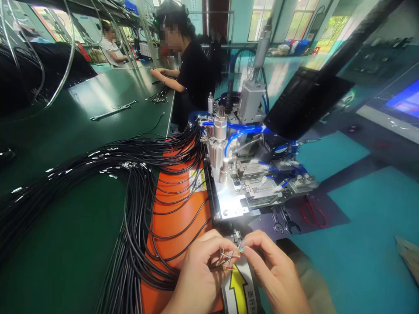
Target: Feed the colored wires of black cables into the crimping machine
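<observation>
Left hand [196,283] and right hand [275,272] low in view, close together above a yellow arrow label [237,290]. Fingers [258,246] of both hands curled and closed, pinching between their tips a small tuft of stripped coloured wire ends [227,259], just in front of the near edge of a pneumatic crimping press [235,174]. Blue air tubing [245,128] looping across the top of the press. To the left of the hands, a long bundle of black cables [131,209] fanning over an orange mat [176,218] and a green desk [65,244], with small metal terminals [126,165] glinting at many of the cable ends. Right of the press, red-handled scissors [314,213] and open-ended wrenches [284,222] on a dark patch of a teal surface. Farther along the desk, a loose metal bar [113,110] and a small heap of terminated cables [159,97], near the hands [160,75] of a co-worker in a black top [194,74]. Far back by the wall, blue crates [293,47], their contents too small to tell.
</observation>
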A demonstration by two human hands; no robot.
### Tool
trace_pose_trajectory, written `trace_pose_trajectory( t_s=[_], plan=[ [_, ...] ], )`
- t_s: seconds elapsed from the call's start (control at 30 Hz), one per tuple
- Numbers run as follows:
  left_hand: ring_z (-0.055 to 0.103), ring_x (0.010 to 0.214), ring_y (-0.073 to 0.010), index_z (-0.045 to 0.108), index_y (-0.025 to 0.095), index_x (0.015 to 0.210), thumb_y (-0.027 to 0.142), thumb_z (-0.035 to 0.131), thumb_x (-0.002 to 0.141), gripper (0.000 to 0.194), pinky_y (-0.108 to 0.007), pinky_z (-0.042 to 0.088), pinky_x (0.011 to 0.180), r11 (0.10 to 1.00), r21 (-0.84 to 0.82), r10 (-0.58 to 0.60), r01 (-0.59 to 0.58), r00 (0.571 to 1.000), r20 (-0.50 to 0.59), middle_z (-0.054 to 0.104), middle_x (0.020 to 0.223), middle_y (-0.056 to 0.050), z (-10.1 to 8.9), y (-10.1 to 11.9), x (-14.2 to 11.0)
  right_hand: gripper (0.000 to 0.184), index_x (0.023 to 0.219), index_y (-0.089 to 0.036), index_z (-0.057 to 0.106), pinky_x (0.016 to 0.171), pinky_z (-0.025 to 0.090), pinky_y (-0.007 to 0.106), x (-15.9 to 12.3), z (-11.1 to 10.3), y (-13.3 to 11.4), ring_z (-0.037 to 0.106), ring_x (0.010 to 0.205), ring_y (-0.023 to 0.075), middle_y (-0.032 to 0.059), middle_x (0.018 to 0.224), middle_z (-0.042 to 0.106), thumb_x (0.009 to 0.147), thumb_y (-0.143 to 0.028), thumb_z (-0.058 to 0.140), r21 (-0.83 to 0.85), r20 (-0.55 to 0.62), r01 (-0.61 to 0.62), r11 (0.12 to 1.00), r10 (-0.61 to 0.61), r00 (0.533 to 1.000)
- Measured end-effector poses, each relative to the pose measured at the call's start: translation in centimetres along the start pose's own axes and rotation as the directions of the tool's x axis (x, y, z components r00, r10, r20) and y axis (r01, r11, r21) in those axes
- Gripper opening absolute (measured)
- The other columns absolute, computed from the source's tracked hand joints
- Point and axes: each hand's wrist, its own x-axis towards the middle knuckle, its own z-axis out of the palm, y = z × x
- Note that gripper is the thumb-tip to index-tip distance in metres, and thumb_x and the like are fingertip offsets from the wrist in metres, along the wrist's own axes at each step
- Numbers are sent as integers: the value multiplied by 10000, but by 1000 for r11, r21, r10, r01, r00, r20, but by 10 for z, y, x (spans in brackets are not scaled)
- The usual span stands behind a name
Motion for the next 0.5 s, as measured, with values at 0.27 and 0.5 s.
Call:
trace_pose_trajectory(
  t_s=[0.27, 0.5],
  plan=[
    [460, 574, -109, 641, 153, 694, 347, 544, 791, 238, -196, 341, 488, 1000, 1, 25, -25, 1000, 19, 495, 658, -7, 2, -2, 0, 207, 700, -199, 532, 633, 412, 223, 6, -4, -5, 526, 709, 141, -3, 714, 554, 869, -215, 415, -131, 42, 234, 963, -230, 972],
    [479, 601, -128, 641, 157, 694, 272, 554, 775, 165, -213, 345, 517, 999, 41, -13, 13, 1000, -3, 512, 658, -12, 2, 0, 0, 211, 680, -195, 483, 629, 396, 252, 4, -3, -2, 498, 683, 156, 6, 685, 529, 876, -184, 407, -230, 43, 268, 935, -266, 963]
  ],
)
